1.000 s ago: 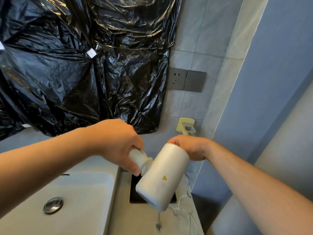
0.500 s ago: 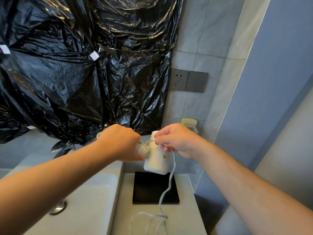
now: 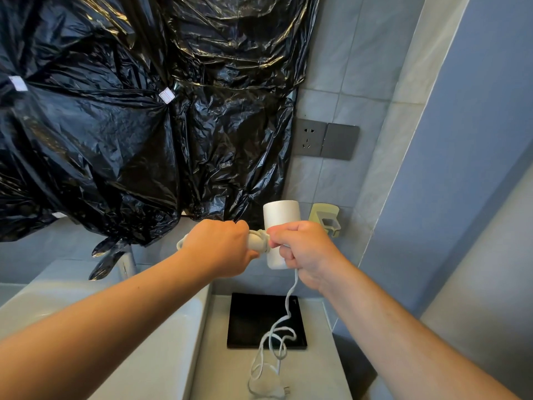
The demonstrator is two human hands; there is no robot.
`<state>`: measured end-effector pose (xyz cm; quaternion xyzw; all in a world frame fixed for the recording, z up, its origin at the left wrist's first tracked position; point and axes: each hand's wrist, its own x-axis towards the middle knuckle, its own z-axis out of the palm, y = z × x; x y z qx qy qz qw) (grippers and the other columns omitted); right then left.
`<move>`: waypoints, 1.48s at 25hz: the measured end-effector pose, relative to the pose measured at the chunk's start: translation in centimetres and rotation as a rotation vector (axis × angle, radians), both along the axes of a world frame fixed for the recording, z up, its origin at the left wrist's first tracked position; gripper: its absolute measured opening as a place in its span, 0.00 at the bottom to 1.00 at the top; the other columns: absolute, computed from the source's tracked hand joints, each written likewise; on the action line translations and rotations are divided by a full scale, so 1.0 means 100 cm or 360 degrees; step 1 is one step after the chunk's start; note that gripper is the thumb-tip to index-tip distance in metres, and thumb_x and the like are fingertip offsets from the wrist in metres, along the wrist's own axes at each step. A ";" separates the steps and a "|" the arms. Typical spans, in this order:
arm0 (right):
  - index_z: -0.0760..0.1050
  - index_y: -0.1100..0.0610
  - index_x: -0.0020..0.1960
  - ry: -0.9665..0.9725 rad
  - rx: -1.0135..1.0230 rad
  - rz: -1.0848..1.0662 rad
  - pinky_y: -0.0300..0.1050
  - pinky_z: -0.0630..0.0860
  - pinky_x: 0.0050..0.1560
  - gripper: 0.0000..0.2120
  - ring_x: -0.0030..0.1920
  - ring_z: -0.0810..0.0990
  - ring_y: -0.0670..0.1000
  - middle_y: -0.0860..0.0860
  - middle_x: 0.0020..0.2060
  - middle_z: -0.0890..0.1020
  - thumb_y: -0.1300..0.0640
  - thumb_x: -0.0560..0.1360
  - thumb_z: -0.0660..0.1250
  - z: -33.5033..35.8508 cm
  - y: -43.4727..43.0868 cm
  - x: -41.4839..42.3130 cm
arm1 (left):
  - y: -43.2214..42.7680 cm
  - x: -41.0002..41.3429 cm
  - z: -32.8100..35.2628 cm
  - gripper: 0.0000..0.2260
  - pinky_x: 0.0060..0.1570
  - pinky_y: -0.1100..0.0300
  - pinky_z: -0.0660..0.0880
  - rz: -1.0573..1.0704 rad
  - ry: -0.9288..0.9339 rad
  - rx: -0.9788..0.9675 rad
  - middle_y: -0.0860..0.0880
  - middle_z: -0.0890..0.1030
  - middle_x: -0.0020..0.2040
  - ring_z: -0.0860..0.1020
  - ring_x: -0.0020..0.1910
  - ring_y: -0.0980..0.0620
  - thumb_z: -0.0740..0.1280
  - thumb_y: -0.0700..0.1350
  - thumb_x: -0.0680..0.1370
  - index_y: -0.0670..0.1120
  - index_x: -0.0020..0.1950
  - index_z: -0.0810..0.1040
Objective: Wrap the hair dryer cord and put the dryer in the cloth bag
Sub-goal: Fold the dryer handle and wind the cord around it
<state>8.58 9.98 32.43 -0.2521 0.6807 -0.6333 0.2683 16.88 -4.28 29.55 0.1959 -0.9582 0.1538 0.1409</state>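
White cord [image 3: 284, 321], slack, lots of it: loose loops and the plug [image 3: 277, 392] lie on the counter [image 3: 219, 356] at its near edge, partly over a black square mat [image 3: 248, 319] that sits toward the back edge. From that pile one strand climbs straight up to the right hand [image 3: 302, 252]. Basin [image 3: 161, 327] to the left of the mat.

Above the counter, both hands hold the hair dryer [image 3: 281, 217] in the air. Left hand [image 3: 219, 246] is closed around the handle, which runs roughly sideways, left to right; a few turns of cord already sit on the handle just right of that fist. Right hand is closed on the cord right where handle meets barrel, fingers pinching the strand. The barrel stands upright, its top end clear above the right knuckles.

Key relation: free cord hangs below the right hand, handle's long axis points left into the left fist, so the right hand is the one nearer the slack and placed to feed the next turn around the handle. Judgement: wrapping barely begun, most cord unwound.

Further back: black plastic sheeting [image 3: 129, 125] taped over the wall, a grey socket plate [image 3: 327, 138], a pale wall bracket [image 3: 326, 220] just right of the barrel. No cloth bag in sight.
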 end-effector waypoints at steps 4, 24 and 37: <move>0.79 0.60 0.33 0.0169 0.0033 -0.0061 0.34 0.58 0.19 0.13 0.19 0.62 0.43 0.55 0.27 0.70 0.69 0.73 0.63 -0.003 0.001 0.009 | 0.002 -0.002 -0.004 0.23 0.38 0.54 0.67 0.0004 0.0031 0.0033 0.49 0.82 0.49 0.82 0.45 0.45 0.58 0.66 0.78 0.47 0.56 0.72; 0.81 0.49 0.47 0.1140 -0.0162 -0.0150 0.28 0.71 0.40 0.09 0.38 0.78 0.38 0.36 0.33 0.80 0.63 0.75 0.69 -0.061 0.013 -0.007 | 0.017 0.005 0.013 0.27 0.31 0.59 0.71 -0.0009 0.0297 0.2776 0.44 0.74 0.31 0.72 0.26 0.49 0.56 0.67 0.79 0.43 0.42 0.74; 0.81 0.51 0.43 0.0339 -0.0121 0.0521 0.40 0.71 0.34 0.06 0.35 0.76 0.45 0.45 0.31 0.81 0.62 0.69 0.73 -0.032 0.028 -0.046 | 0.009 0.015 0.006 0.30 0.31 0.60 0.73 -0.0287 0.0019 0.2786 0.44 0.75 0.30 0.73 0.27 0.49 0.57 0.71 0.71 0.42 0.36 0.73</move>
